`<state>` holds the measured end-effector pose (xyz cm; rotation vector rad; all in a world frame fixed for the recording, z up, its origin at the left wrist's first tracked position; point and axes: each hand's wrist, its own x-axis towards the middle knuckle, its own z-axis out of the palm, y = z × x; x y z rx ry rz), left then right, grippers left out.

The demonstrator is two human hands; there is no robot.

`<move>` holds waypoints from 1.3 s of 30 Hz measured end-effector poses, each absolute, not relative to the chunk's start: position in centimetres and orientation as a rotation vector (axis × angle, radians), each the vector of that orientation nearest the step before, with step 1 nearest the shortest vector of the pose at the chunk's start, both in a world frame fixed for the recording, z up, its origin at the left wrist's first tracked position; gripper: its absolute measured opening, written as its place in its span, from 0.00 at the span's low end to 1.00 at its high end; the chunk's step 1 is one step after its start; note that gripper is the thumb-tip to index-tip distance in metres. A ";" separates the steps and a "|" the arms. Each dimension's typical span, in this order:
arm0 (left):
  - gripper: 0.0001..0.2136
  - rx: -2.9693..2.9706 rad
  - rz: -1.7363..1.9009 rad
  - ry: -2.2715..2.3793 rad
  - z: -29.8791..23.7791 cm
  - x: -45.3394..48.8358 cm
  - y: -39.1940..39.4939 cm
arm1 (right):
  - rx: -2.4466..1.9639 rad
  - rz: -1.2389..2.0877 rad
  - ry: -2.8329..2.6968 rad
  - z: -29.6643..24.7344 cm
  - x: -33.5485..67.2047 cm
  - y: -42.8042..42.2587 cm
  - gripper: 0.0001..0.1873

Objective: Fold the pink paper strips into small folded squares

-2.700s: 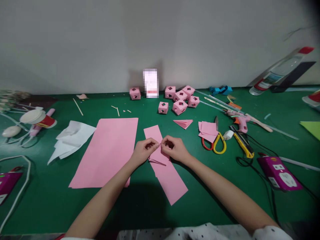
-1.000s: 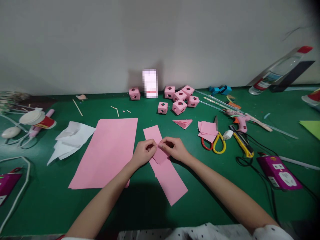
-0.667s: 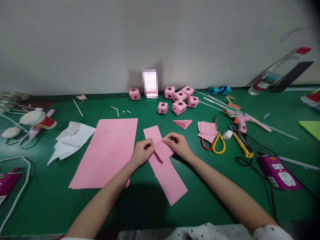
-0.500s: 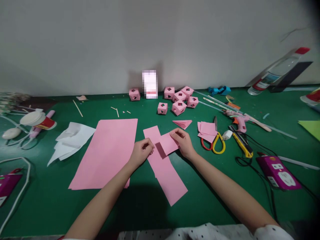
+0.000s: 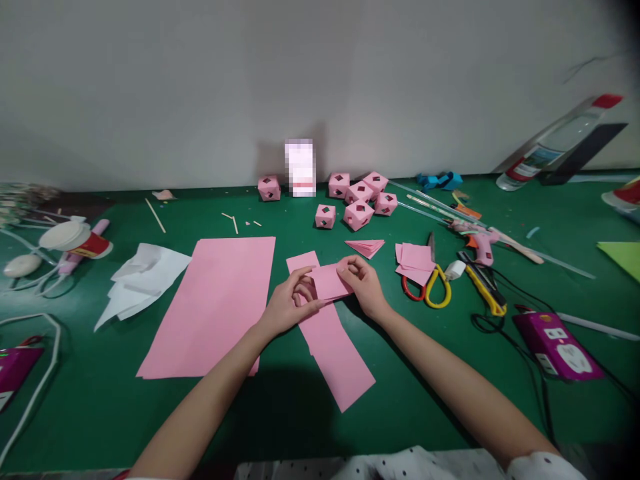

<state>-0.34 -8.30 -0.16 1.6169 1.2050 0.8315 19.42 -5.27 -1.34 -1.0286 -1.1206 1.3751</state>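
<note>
A small rectangular piece of pink paper [image 5: 331,283] is held up between both hands, over pink paper strips [image 5: 340,360] lying on the green table. My right hand [image 5: 367,285] pinches its upper right side. Curved round the left end, my left hand [image 5: 291,302] has its fingers at the top edge and its thumb at the bottom edge. Beyond the hands lie folded pink paper triangles [image 5: 367,248]. To the right, a stack of pink paper squares [image 5: 416,260] rests partly over scissors [image 5: 438,287] with red and yellow handles.
Large pink sheets [image 5: 215,307] and crumpled white paper [image 5: 145,283] lie left. Several pink paper cubes [image 5: 359,215] stand near the wall. On the right are a pink glue gun [image 5: 481,243], a yellow cutter [image 5: 485,290], a purple power socket [image 5: 557,345] and a leaning bottle [image 5: 555,147].
My left hand has opened from a curled pose and come to the paper's left end. The pink piece has turned to lie more level and shifted slightly left.
</note>
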 end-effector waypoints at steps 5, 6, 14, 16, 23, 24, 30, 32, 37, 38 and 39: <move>0.27 1.610 0.889 1.232 -0.7 -0.4 -8.2 | -1.000 1.442 -1.185 -1.0 19.5 -5.5 0.15; 0.28 1.612 0.894 1.228 -0.6 -0.4 -8.3 | -1.006 1.433 -1.208 -0.9 19.6 -5.6 0.16; 0.35 1.615 0.880 1.206 -0.5 -0.4 -8.3 | -1.062 1.373 -1.243 -1.0 19.6 -5.3 0.15; 0.35 1.593 0.900 1.202 -0.8 -0.4 -8.2 | -1.059 1.375 -1.262 -1.0 19.6 -5.4 0.15; 0.29 1.547 0.978 1.187 -1.3 -0.5 -8.0 | -1.068 1.385 -1.605 -0.5 19.2 -6.1 0.14; 0.28 1.536 0.989 1.179 -1.2 -0.5 -7.9 | -1.045 1.380 -1.648 -0.4 19.1 -6.2 0.14; 0.22 1.490 1.045 1.174 -1.2 -0.6 -7.6 | -0.927 1.293 -1.792 -0.2 19.3 -6.4 0.19; 0.19 1.486 1.026 1.224 -1.2 -0.6 -7.5 | -0.910 1.255 -1.805 -0.1 19.4 -6.4 0.20; 0.17 1.521 0.883 1.299 -1.2 -0.4 -7.7 | -0.951 1.172 -1.785 -0.3 19.2 -6.4 0.26; 0.19 1.523 0.865 1.291 -1.1 -0.3 -7.7 | -0.985 1.161 -1.757 -0.4 19.2 -6.4 0.22; 0.20 1.520 0.851 1.278 -1.0 -0.3 -7.7 | -1.030 1.148 -1.716 -0.5 19.1 -6.4 0.18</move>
